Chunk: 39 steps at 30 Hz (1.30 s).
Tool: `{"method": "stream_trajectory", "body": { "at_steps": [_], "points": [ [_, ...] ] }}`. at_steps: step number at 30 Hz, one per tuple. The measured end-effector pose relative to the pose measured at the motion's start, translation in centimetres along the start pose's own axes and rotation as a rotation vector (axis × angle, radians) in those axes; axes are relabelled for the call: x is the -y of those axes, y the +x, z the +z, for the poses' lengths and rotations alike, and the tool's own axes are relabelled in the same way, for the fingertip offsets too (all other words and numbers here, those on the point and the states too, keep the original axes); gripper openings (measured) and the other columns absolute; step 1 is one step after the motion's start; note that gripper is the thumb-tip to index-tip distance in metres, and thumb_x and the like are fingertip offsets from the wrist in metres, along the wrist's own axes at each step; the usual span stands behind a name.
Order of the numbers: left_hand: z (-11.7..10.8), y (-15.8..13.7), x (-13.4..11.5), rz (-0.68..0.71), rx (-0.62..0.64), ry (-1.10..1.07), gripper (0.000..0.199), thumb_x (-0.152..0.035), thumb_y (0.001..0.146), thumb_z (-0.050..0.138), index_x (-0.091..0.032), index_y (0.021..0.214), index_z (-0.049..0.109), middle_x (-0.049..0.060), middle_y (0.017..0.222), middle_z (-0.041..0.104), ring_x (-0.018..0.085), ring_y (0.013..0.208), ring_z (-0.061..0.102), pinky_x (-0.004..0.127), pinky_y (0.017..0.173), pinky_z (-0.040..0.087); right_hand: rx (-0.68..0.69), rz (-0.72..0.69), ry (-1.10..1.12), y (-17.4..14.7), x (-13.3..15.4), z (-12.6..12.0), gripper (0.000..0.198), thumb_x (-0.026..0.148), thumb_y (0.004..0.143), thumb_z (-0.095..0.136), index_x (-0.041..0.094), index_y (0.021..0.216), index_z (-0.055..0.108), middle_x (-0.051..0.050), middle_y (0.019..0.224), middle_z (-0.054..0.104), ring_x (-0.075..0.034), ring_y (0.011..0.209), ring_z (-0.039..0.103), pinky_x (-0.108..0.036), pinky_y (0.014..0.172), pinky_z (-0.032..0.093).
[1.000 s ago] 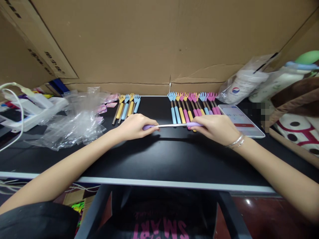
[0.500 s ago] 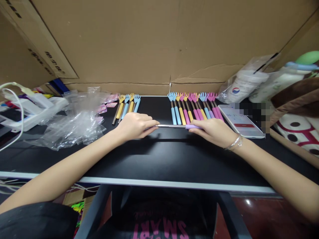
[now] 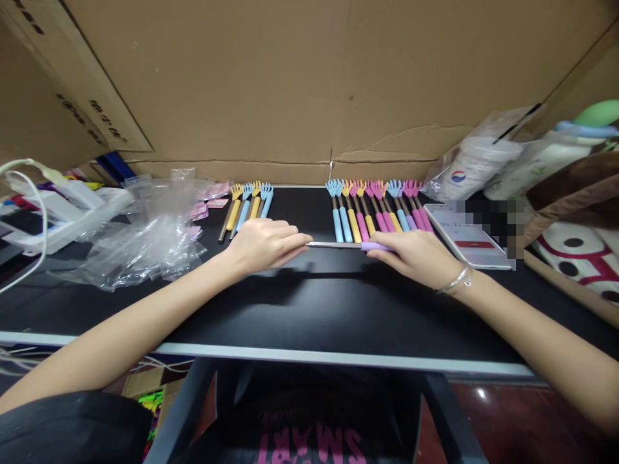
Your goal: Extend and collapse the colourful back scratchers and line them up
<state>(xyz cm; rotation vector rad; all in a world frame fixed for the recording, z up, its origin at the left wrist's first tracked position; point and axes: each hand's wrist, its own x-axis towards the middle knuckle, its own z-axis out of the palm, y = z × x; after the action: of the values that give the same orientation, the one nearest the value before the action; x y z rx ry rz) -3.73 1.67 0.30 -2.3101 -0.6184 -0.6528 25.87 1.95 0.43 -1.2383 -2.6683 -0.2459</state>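
A silver metal back scratcher rod with a purple grip stretches level between my two hands, above the black table. My left hand is closed, its thumb and fingers pinching the thin left end; whatever lies inside that hand is hidden. My right hand wraps round the purple grip. Behind my right hand lies a row of back scratchers with blue, yellow, pink and purple handles, claw ends toward the cardboard. A smaller group of yellow and blue back scratchers lies behind my left hand.
Clear plastic bags and pink cards lie to the left, beside a white power strip. On the right are a phone, a lidded cup and a brown bag. A cardboard wall closes off the back.
My left fingertips have slid slightly to the right and lie straighter over the rod's end. My right hand has hardly moved and keeps hold of the purple grip.
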Motion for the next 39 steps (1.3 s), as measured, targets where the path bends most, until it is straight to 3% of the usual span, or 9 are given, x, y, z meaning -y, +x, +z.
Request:
{"method": "stream_trajectory", "body": {
  "at_steps": [10, 14, 17, 23, 28, 35, 39],
  "points": [
    [0.4, 0.1, -1.1, -0.364, 0.356, -0.574, 0.029, -0.039, 0.093, 0.045, -0.023, 0.091, 0.07, -0.002, 0.078, 0.07, 0.011, 0.069, 0.062, 0.019, 0.057, 0.033, -0.168, -0.081, -0.16, -0.1, 0.2, -0.4, 0.043, 0.051, 0.092, 0.035, 0.022, 0.089, 0.067, -0.002, 0.077, 0.069, -0.012, 0.066, 0.06, -0.024, 0.053, 0.027],
    [0.2, 0.5, -1.1, -0.434, 0.513, -0.785, 0.035, -0.041, 0.094, 0.042, -0.023, 0.091, 0.071, -0.004, 0.063, 0.062, 0.008, 0.052, 0.049, 0.018, 0.053, 0.029, -0.236, -0.132, -0.205, -0.1, 0.4, -0.5, 0.041, 0.048, 0.092, 0.037, 0.021, 0.088, 0.068, -0.002, 0.08, 0.07, -0.011, 0.071, 0.061, -0.023, 0.054, 0.029],
    [0.1, 0.6, -1.0, -0.448, 0.547, -0.856, 0.037, -0.042, 0.094, 0.041, -0.021, 0.092, 0.072, -0.004, 0.057, 0.056, 0.007, 0.047, 0.04, 0.019, 0.05, 0.026, -0.276, -0.157, -0.227, -0.1, 0.5, -0.7, 0.039, 0.047, 0.092, 0.038, 0.021, 0.086, 0.068, -0.001, 0.079, 0.069, -0.01, 0.071, 0.06, -0.023, 0.054, 0.029],
    [0.0, 0.6, -1.2, -0.462, 0.485, -0.725, 0.032, -0.04, 0.092, 0.045, -0.024, 0.09, 0.072, -0.003, 0.067, 0.066, 0.008, 0.054, 0.051, 0.019, 0.054, 0.03, -0.246, -0.124, -0.227, -0.1, 0.5, -0.4, 0.041, 0.05, 0.091, 0.038, 0.022, 0.089, 0.067, -0.001, 0.08, 0.069, -0.011, 0.071, 0.061, -0.024, 0.053, 0.029],
    [0.4, 0.2, -1.1, -0.362, 0.359, -0.54, 0.027, -0.038, 0.091, 0.048, -0.023, 0.088, 0.07, -0.002, 0.08, 0.071, 0.012, 0.071, 0.065, 0.02, 0.056, 0.033, -0.18, -0.083, -0.147, -0.1, 0.4, 0.1, 0.047, 0.054, 0.092, 0.032, 0.022, 0.092, 0.066, -0.002, 0.081, 0.07, -0.012, 0.069, 0.062, -0.024, 0.054, 0.03],
    [0.3, -0.1, -0.7, -0.113, 0.143, -0.201, 0.027, -0.035, 0.092, 0.046, -0.022, 0.084, 0.069, -0.002, 0.063, 0.064, 0.011, 0.061, 0.06, 0.024, 0.05, 0.028, 0.052, 0.012, -0.006, 0.0, 0.9, 0.6, 0.049, 0.057, 0.091, 0.029, 0.023, 0.095, 0.063, -0.003, 0.071, 0.067, -0.015, 0.061, 0.059, -0.024, 0.052, 0.028],
    [-0.2, 0.1, -0.6, -0.016, 0.108, -0.092, 0.03, -0.034, 0.094, 0.043, -0.021, 0.085, 0.068, -0.001, 0.06, 0.062, 0.011, 0.056, 0.055, 0.024, 0.05, 0.027, 0.159, 0.01, 0.107, 0.2, 1.4, 0.3, 0.045, 0.052, 0.093, 0.028, 0.021, 0.09, 0.061, -0.002, 0.069, 0.064, -0.015, 0.061, 0.058, -0.024, 0.053, 0.029]
  ]
}}
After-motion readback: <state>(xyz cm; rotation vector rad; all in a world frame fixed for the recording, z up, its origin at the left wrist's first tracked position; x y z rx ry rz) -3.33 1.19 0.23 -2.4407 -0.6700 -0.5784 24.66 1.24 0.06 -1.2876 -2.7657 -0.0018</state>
